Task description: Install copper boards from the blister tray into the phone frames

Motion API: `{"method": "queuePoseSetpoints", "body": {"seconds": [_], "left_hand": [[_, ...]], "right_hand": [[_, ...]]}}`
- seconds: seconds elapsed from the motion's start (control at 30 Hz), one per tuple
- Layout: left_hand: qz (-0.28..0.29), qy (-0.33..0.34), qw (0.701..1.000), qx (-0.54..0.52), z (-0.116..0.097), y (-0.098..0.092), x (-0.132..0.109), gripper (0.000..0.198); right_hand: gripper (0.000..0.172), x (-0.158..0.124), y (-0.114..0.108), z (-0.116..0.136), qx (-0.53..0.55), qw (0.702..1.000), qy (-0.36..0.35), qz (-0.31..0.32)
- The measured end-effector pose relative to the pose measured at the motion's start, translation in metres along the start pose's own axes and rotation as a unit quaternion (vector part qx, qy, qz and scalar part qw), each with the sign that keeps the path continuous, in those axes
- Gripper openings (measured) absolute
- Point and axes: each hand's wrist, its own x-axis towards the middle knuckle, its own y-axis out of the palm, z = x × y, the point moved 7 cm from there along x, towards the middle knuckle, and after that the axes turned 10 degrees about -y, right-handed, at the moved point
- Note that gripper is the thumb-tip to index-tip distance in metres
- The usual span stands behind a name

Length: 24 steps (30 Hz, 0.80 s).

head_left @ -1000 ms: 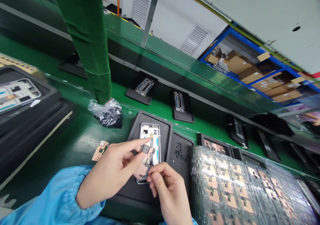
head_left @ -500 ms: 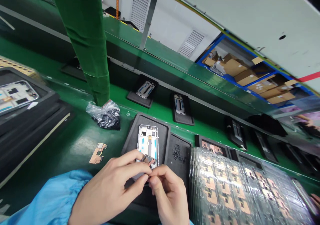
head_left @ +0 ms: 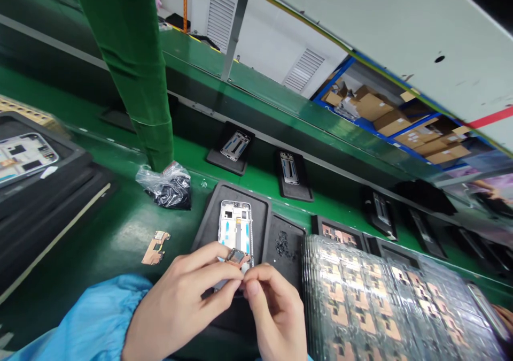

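Note:
My left hand point(head_left: 192, 291) pinches a small circuit board point(head_left: 237, 256) with dark and copper-coloured parts, above the lower end of an open phone frame point(head_left: 236, 221). The fingers of my right hand point(head_left: 276, 310) are pressed together at the board's near edge, close to my left fingertips. Whatever they grip is too small and hidden to name. The white phone frame, with blue strips, lies face up in a black tray point(head_left: 262, 211). Another copper-coloured circuit board point(head_left: 153, 251) lies on the green table to the left.
A stack of clear plastic trays point(head_left: 360, 297) with copper-coloured boards stands right. A dark tray point(head_left: 284, 227) holds small black parts. A plastic bag point(head_left: 168, 187) sits by a green-wrapped post point(head_left: 154, 109). Black trays point(head_left: 36, 200) are stacked left. Phone frames line the conveyor point(head_left: 262, 168).
My hands stay together at the circuit board, with the right fingers shifted slightly to the right. A small white patch shows more clearly between the fingertips. The view has shifted slightly.

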Motion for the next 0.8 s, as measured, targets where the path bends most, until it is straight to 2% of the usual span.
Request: {"method": "queuePoseSetpoints", "body": {"seconds": [0.1, 0.23, 0.33, 0.43, 0.5, 0.57, 0.63, 0.8], "left_hand": [[0.006, -0.021, 1.000, -0.013, 0.003, 0.001, 0.001, 0.020], [0.005, -0.036, 0.998, -0.043, 0.005, -0.003, 0.007, 0.021], [0.005, -0.067, 0.994, -0.086, 0.016, -0.013, 0.012, 0.021], [-0.036, -0.125, 0.979, -0.155, 0.039, -0.027, 0.016, 0.022], [-0.068, -0.148, 0.971, -0.172, 0.052, -0.034, 0.018, 0.021], [-0.084, -0.150, 0.969, -0.175, 0.058, -0.035, 0.019, 0.019], [-0.091, -0.143, 0.969, -0.182, 0.059, -0.035, 0.021, 0.017], [-0.092, -0.138, 0.966, -0.197, 0.056, -0.032, 0.022, 0.015]], "right_hand": [[0.018, -0.001, 0.000, 0.004, -0.024, 0.999, -0.024, -0.004], [0.016, 0.000, -0.002, 0.001, -0.040, 0.999, -0.023, 0.008], [0.015, 0.002, -0.020, -0.008, -0.071, 0.997, -0.003, -0.037], [0.012, 0.001, -0.037, -0.013, -0.147, 0.987, -0.007, -0.064], [0.009, 0.000, -0.035, -0.011, -0.191, 0.981, -0.035, -0.022], [0.009, -0.002, -0.024, -0.007, -0.214, 0.973, -0.072, 0.046], [0.011, -0.003, -0.010, -0.002, -0.231, 0.961, -0.103, 0.110], [0.011, 0.002, 0.018, 0.005, -0.289, 0.922, -0.142, 0.214]]}}
